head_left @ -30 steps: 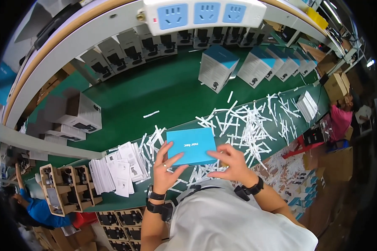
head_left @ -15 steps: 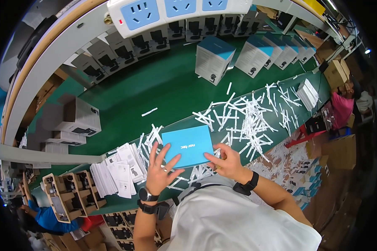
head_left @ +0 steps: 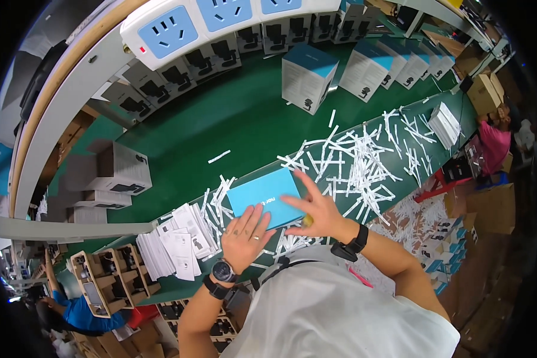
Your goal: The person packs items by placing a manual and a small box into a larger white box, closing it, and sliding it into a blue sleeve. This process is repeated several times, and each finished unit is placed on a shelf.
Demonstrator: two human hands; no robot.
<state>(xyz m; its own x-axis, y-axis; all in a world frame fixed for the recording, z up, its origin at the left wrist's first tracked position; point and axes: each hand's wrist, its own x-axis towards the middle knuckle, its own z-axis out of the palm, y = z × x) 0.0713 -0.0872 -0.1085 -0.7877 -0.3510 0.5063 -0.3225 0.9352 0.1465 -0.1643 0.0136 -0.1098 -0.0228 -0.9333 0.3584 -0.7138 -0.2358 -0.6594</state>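
A flat bright-blue box (head_left: 249, 196) with white lettering lies on the near side of the green workbench, over loose paper strips. My left hand (head_left: 244, 241) rests on its near left part, fingers stretched out flat on the lid. Over the right end of the box is my right hand (head_left: 321, 212), its thumb and index finger spread wide. A small yellowish thing (head_left: 307, 221) shows beneath that palm; I cannot tell whether the hand holds it. White paper strips (head_left: 364, 158) are heaped to the right, and a pile of printed leaflets (head_left: 182, 238) lies left of my left hand.
Tall white-and-blue cartons (head_left: 307, 80) stand on the far side of the bench. An opened carton (head_left: 122, 170) sits at left, near wooden racks (head_left: 110, 277). A power strip (head_left: 221, 21) hangs overhead. Other people (head_left: 495, 140) work at the right and left.
My right hand has lifted from the box's right edge and spread over its lid. My left hand's fingers have drawn together on the lid. The view has shifted slightly.
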